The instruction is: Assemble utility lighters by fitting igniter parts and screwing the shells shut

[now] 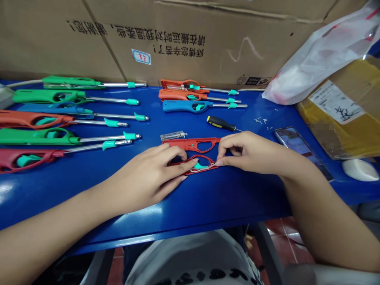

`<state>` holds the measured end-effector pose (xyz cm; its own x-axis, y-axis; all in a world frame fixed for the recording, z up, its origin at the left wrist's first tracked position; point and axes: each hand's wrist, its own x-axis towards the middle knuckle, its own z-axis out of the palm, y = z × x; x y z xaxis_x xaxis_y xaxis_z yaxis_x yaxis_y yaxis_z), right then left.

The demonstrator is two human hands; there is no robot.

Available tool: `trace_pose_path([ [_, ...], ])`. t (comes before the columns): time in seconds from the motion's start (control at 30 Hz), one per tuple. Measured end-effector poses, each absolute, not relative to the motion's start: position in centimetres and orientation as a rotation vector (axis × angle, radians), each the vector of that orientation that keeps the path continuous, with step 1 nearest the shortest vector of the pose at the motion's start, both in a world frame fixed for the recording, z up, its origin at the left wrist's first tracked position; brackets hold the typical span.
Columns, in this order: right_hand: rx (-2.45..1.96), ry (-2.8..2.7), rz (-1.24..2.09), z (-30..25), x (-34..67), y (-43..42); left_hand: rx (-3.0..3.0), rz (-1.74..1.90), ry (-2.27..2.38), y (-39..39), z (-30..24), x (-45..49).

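Note:
A red lighter shell half point(204, 165) with a teal trigger and a thin wire lies on the blue table point(208, 198). My left hand point(148, 178) rests over its left end, fingers pressing it down. My right hand point(249, 152) pinches its right end with curled fingers. A second red shell half point(196, 144) lies just behind, touching neither palm. A small metal part point(173, 135) sits beyond that.
Several finished long lighters lie at the left point(68, 136) and three at the back middle point(192, 96). A black-and-yellow screwdriver point(221, 124), small screws point(263, 122), a phone point(297, 144), a white mouse point(359, 169), a plastic bag point(323, 51) and cardboard boxes point(178, 35) surround them.

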<state>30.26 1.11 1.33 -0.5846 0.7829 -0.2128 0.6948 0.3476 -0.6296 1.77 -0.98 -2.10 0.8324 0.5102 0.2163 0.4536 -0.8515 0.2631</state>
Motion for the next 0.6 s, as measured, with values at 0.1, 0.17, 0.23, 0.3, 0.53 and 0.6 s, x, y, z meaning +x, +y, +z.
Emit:
trace_pose_path([
  [0.1,-1.522,-2.484,1.028,1.4,30.0,1.0,2.812,0.397,0.755,-1.0,-2.1,1.8],
  [0.17,-1.575,-2.519,0.985,1.6,29.9,0.9,2.808,0.389,0.757,-1.0,-2.1,1.9],
  [0.23,-1.597,-2.557,0.948,1.8,29.7,1.0,2.811,0.384,0.759,-0.9,-2.0,1.9],
  [0.3,-1.602,-2.602,0.926,2.1,29.5,1.2,2.818,0.378,0.753,-0.9,-1.8,1.8],
  [0.53,-1.647,-2.747,0.974,3.5,28.0,2.8,2.892,0.332,0.743,-1.0,-1.3,1.8],
  [0.6,-1.707,-2.711,1.058,3.9,27.8,3.0,2.906,0.361,0.745,-1.0,-1.3,1.6],
])
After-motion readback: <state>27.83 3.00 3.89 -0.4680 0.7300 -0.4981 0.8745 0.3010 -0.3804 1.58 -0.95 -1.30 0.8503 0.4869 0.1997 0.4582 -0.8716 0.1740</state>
